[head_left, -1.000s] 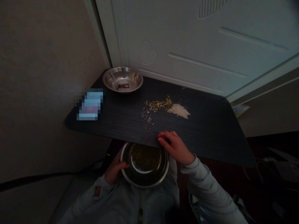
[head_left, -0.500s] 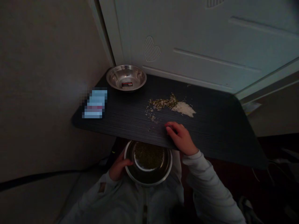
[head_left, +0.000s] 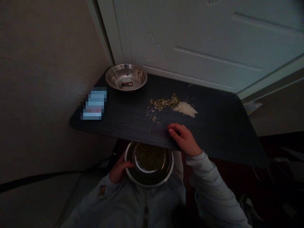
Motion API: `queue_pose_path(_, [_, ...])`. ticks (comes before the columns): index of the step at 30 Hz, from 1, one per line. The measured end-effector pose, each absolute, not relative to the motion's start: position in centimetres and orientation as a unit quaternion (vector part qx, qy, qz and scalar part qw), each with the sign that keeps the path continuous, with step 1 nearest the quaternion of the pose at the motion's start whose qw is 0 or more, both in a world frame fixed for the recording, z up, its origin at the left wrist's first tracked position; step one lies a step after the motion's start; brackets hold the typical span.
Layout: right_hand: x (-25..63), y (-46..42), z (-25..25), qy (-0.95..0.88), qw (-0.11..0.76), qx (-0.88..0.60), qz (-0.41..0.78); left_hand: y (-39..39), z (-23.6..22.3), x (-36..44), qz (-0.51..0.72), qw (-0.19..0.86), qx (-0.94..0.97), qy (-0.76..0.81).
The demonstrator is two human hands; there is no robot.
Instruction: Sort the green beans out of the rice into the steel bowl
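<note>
My left hand (head_left: 119, 169) grips the left rim of a stainless steel bowl (head_left: 149, 183), thumb over the edge and fingers hidden beneath. The bowl is at my lap, under the table's front edge, and small green-brown grains (head_left: 150, 156) cover its bottom. My right hand (head_left: 180, 136) rests on the dark table (head_left: 123, 122) near that edge. Its fingers are curled toward the thumb; whatever they may hold is hidden. Beyond it lies a heap of white rice-like grains (head_left: 186, 108), touching a spread of mixed green and pale grains (head_left: 166, 103). Stray grains are scattered to the left.
A second steel bowl (head_left: 126, 77) with a dark label inside stands at the table's back left. A blurred-out bright phone-like rectangle (head_left: 94, 104) lies at the left edge. Behind the table rises a white door (head_left: 201, 34) with raised trim; a wall (head_left: 47, 79) is at left.
The view has shifted slightly, so everything appears a little higher and further left. Both hands keep their places, and the grains look the same.
</note>
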State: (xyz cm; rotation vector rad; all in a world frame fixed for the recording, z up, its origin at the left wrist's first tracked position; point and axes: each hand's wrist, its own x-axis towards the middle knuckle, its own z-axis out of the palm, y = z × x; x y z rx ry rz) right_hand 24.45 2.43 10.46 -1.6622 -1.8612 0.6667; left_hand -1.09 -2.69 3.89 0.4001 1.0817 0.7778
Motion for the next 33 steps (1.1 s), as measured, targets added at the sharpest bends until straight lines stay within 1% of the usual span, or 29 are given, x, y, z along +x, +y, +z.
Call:
queue_pose_path(5, [24.6,2.3,10.4,-0.702,0.274,-0.608,0.248,-2.6,3.5,-1.1,0.366,0.770,0.183,0.490])
queue_pose_path(20, [24.1,2.5,10.6,-0.718,0.263,-0.600,0.238,-2.7,4.2,-1.0,0.342,0.752,0.179,0.534])
queue_pose_path(33, [22.1,2.8,10.7,-0.725,0.247,-0.601,0.227,-2.6,4.9,-0.9,0.342,0.753,0.186,0.530])
